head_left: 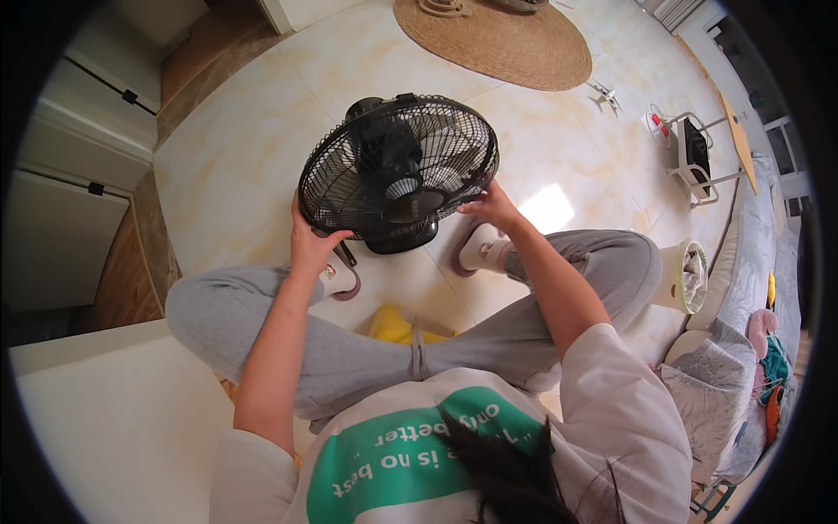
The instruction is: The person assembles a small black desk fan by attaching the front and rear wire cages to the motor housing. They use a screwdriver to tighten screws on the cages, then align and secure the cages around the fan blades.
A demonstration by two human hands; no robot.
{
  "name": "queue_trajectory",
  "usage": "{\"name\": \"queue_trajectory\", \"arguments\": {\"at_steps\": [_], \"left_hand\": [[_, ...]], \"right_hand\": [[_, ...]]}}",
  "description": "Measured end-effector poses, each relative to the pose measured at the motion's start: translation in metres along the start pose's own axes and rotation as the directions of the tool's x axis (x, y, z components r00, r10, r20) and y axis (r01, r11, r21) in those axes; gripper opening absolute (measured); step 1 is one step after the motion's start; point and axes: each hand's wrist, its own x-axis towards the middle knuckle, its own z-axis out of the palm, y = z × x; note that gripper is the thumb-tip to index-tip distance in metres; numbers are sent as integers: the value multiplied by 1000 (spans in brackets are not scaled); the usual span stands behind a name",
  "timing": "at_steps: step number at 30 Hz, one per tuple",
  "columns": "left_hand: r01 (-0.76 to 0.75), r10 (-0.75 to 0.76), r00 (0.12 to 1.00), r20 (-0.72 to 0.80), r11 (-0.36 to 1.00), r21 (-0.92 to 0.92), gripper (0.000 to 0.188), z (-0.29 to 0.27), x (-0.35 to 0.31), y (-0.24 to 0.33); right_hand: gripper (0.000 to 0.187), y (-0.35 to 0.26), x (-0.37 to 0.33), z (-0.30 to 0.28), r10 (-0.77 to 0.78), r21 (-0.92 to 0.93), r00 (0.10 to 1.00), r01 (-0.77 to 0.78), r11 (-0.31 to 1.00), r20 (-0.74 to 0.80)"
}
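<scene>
A black electric fan (415, 207) with a round wire cage stands on the tiled floor in front of me, between my feet. My left hand (314, 247) grips the lower left rim of the cage, its thumb lying across the front. On the opposite side, my right hand (492, 208) holds the right rim, with the fingers partly hidden behind the wires. Dark blades show through the grille. The fan's base is mostly hidden under the cage.
A round woven mat (497, 44) lies beyond the fan. To the right are a folding-style metal frame (694, 157), a lined waste bin (692, 278) and a sofa (733, 262) with a grey cover. Dark-handled cabinets (78, 166) line the left. Something yellow (393, 325) sits beneath my legs.
</scene>
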Motion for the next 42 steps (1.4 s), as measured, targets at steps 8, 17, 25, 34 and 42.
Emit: {"name": "queue_trajectory", "arguments": {"at_steps": [8,17,25,34,42], "left_hand": [[11,-4,999,43,984,-180,139,8,-11,-11],[196,-209,978,1,917,-346,139,26,-34,-2],[44,-132,984,120,834,550,54,8,-47,-17],[-373,-402,686,606,521,768,16,-7,-71,-28],[-629,-647,427,632,290,722,14,5,-48,-11]], "right_hand": [[82,3,9,-3,21,-24,998,-20,1000,51],[65,38,-6,-2,376,334,884,-457,824,279],[86,74,-13,8,-26,-207,994,48,977,106],[50,-119,-96,-11,158,-751,974,16,661,160],[20,-27,-215,-163,-128,-98,449,90,991,-884]]}}
